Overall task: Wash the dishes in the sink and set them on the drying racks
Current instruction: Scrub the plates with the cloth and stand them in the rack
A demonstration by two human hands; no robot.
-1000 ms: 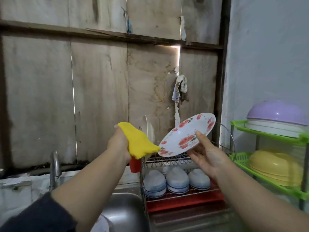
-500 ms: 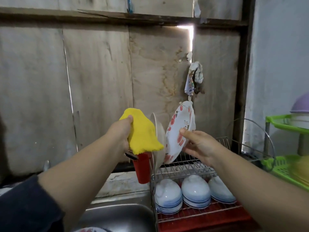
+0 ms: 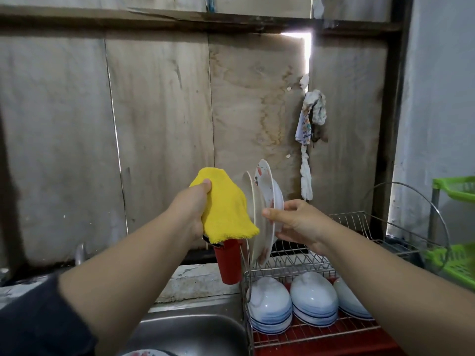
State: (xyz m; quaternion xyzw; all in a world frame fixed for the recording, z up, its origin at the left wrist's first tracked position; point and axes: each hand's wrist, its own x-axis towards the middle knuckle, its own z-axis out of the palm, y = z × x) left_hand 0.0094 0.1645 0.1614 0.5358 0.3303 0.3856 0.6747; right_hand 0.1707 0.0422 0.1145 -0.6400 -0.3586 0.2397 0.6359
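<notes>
We are seeing the yellow cloth [image 3: 226, 209] hiding the plain plate [image 3: 248, 201] beside our left fingers [image 3: 205, 185]. The bottom edge is cutting off a floral plate [image 3: 144, 353] in the sink [image 3: 195, 327].

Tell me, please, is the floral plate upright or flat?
Upright: the floral plate stands on edge in the rack, right hand holding its rim.

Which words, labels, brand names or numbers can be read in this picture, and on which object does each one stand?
None can be read.
The hanging cloth on the wooden wall carries small dark and coloured marks, possibly print, but too small and blurred to read.
The floral plate held by the right hand shows only a flower pattern.
The yellow cloth and red cup show no text.
</notes>
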